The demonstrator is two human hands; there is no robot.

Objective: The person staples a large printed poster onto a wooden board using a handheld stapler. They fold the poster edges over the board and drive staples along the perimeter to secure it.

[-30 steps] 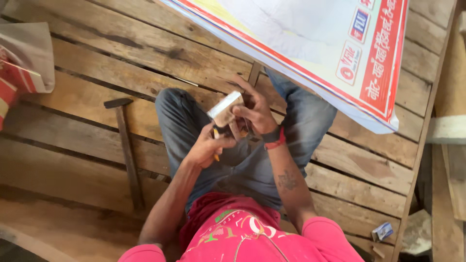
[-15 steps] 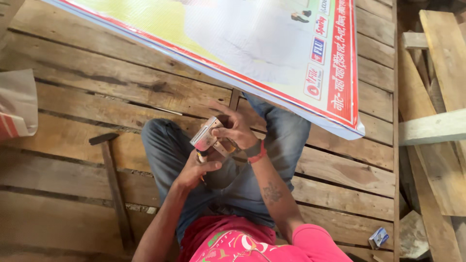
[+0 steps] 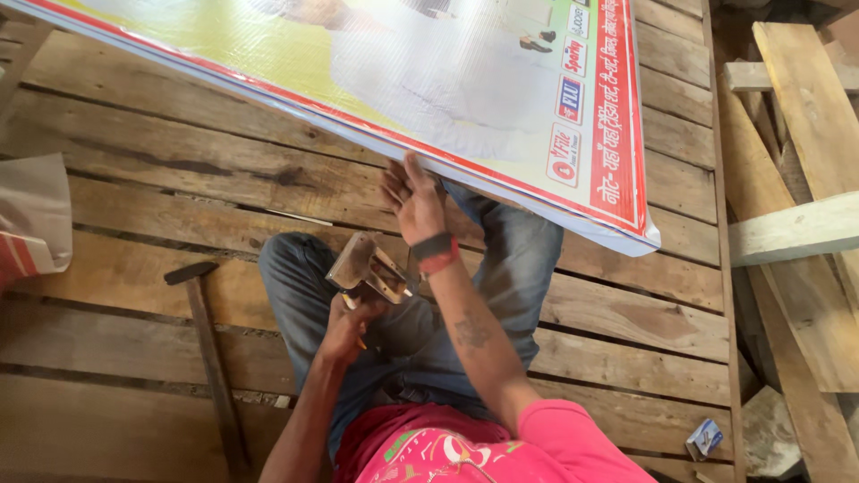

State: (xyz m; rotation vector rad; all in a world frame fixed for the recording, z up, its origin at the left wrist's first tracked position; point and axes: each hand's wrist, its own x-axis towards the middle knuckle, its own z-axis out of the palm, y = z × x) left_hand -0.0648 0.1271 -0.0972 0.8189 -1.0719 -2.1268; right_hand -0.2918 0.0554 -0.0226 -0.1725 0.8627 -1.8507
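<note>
Head view: a person sits on a floor (image 3: 134,206) of old wooden planks, knees bent, looking down at both hands. The left hand (image 3: 351,317) is closed tight around a small metal staple gun (image 3: 367,268) and holds it over the lap. The tool's long side runs from the left knee across toward the right wrist. The right hand (image 3: 413,201) is open, holding nothing, with its fingers touching the lower edge of a big printed board (image 3: 429,80). That edge slants from upper left down to lower right, just above the tool, so the right hand is nearer the board. A hammer (image 3: 210,358) lies on the planks to the left, well apart from both hands. There is open floor around the left knee; loose planks (image 3: 796,179) crowd the right side.
</note>
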